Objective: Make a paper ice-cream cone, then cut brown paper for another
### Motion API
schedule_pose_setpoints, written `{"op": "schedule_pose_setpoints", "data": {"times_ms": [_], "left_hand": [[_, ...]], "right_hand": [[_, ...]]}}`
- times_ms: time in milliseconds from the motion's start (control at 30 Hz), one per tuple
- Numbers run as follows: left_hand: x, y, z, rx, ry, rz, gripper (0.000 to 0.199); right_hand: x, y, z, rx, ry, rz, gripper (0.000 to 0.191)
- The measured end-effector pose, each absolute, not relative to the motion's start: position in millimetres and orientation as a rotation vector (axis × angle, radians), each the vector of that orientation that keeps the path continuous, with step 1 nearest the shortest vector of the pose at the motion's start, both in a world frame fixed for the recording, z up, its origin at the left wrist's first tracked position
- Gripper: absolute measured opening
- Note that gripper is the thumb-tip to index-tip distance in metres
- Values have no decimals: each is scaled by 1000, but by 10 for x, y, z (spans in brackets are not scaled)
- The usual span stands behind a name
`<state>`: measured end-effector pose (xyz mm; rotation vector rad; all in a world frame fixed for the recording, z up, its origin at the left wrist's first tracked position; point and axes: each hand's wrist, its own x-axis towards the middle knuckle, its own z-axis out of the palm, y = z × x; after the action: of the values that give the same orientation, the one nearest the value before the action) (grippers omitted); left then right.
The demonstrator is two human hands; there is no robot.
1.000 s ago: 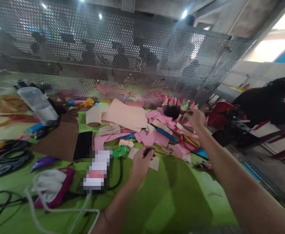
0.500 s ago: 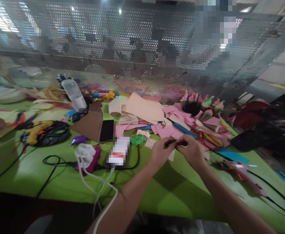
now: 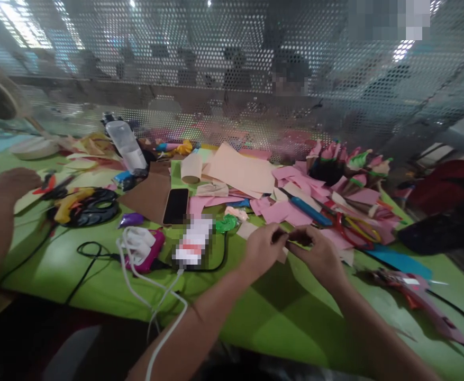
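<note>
My left hand (image 3: 264, 247) and my right hand (image 3: 319, 255) meet fingertip to fingertip above the table, both closed in a pinch. Whatever lies between the fingers is too small or too hidden to make out. A pale paper piece (image 3: 282, 257) shows just below them; I cannot tell whether it is held. Left of my left hand are a flat pale paper scrap (image 3: 247, 229) and a green lump of soft material (image 3: 226, 224). Behind my right hand lie a blue-handled tool (image 3: 309, 210) and red-and-yellow-handled scissors (image 3: 358, 233).
Pink and peach paper pieces (image 3: 242, 172) cover the back of the green table (image 3: 200, 301). Left are a lit phone (image 3: 194, 244), a dark phone (image 3: 176, 206), white cables and a yellow-black glue gun (image 3: 73, 206). A pink glue gun (image 3: 422, 307) lies right. Another person's arm (image 3: 1, 211) reaches in.
The view has shifted slightly, moving the table's contents rightward. My hands stay together, their fingertips slightly rearranged. The other person's arm at the left reaches further into view.
</note>
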<state>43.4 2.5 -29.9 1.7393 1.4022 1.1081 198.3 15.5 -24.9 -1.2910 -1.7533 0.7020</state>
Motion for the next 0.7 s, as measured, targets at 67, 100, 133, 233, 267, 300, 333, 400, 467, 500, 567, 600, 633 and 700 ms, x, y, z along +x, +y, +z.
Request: {"op": "schedule_pose_setpoints", "data": {"times_ms": [67,100,133,233,267,300,333,400,467,500,567,600,633,700], "left_hand": [[408,55,-321,1673,1437,1144,8],[393,68,-328,1648,1451,1165,9],[379,78,-332,1626,1455,1183,10],[352,94,-329,1564,1409,1226,12],[350,95,-323,1542,1390,1235,12],[350,95,-316,1520,1377,1240,12],[353,94,-307,1498,1365,1245,13],[361,90,-286,1455,1335,1253,15],[366,87,-265,1419,1292,1254,19],[365,87,-255,1410,1275,1252,22],[355,95,-237,1420,1276,1244,22],[347,104,-230,1444,1294,1234,20],[337,118,-223,1467,1316,1234,19],[319,153,-208,1492,1351,1235,18]], "right_hand": [[1967,148,-229,-1269,-1689,895,23],[1961,143,-223,-1240,-1653,997,28],[1955,137,-219,-1201,-1614,1095,32],[1947,116,-219,-1091,-1490,1301,37],[1946,110,-221,-1071,-1462,1335,37],[1947,107,-223,-1059,-1445,1356,37],[1947,106,-224,-1053,-1435,1366,36],[1944,110,-222,-1044,-1425,1372,35],[1935,120,-215,-1022,-1412,1384,33],[1928,127,-210,-1002,-1408,1392,33],[1911,142,-202,-954,-1420,1396,31],[1904,151,-200,-934,-1449,1379,28],[1897,163,-202,-927,-1482,1349,25],[1885,190,-214,-937,-1543,1274,23]]}}
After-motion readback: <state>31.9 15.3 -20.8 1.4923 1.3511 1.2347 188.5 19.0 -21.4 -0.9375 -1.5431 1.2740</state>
